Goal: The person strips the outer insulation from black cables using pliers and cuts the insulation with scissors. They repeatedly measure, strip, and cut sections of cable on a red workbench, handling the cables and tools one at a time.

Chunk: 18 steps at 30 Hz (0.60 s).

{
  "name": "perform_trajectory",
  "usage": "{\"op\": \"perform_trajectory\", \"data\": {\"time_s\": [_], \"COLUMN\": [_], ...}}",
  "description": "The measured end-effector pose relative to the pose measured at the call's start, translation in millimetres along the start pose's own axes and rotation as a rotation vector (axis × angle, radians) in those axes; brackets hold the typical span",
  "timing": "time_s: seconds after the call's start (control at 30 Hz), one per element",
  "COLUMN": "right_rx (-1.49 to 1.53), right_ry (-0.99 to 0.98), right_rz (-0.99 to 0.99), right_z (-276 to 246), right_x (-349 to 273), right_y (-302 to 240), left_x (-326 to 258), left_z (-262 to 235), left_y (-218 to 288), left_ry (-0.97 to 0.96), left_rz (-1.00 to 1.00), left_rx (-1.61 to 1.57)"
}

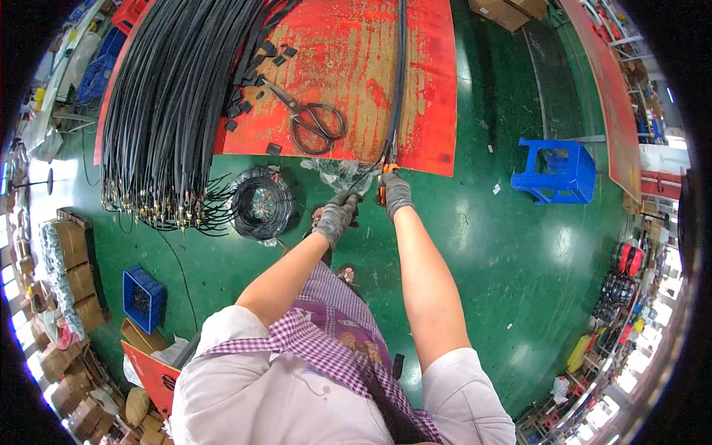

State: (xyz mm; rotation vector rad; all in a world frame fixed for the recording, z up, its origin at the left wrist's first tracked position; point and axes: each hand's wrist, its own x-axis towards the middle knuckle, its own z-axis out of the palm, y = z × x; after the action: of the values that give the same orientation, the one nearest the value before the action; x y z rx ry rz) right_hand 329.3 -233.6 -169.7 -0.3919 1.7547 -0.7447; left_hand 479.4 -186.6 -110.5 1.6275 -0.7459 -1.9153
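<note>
My right hand (397, 194), in a grey glove, is closed around orange-handled scissors (390, 170) at the table's near edge. Their metal blades point away from me, against the lower end of a long black cable bundle (401, 74). Left of it, my gloved left hand (340, 213) pinches a thin black cable end just off the table edge; its fingertips are partly hidden. Black-handled scissors (317, 127) lie loose on the worn red tabletop (348, 59). Beside them are several small black offcuts (274, 150).
A thick bundle of black cables (159, 111) with metal ends hangs over the table's left part. Below it a coil of black cable (261, 204) sits on the green floor. A blue stool (556, 172) stands to the right, a blue crate (143, 298) at lower left.
</note>
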Motion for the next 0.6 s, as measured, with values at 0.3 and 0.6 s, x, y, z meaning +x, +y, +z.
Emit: {"op": "perform_trajectory", "data": {"time_s": [0.3,0.6], "right_rx": [-0.019,-0.305], "right_ry": [0.020,0.083], "right_rz": [-0.053,0.099], "right_z": [-2,0], "right_x": [-5,8], "right_y": [0,-1], "left_x": [-6,17], "left_z": [-29,-76], "left_y": [6,-6], "left_ry": [0.079,0.129], "left_rz": [-0.039,0.040], "left_rx": [-0.054,0.031]}}
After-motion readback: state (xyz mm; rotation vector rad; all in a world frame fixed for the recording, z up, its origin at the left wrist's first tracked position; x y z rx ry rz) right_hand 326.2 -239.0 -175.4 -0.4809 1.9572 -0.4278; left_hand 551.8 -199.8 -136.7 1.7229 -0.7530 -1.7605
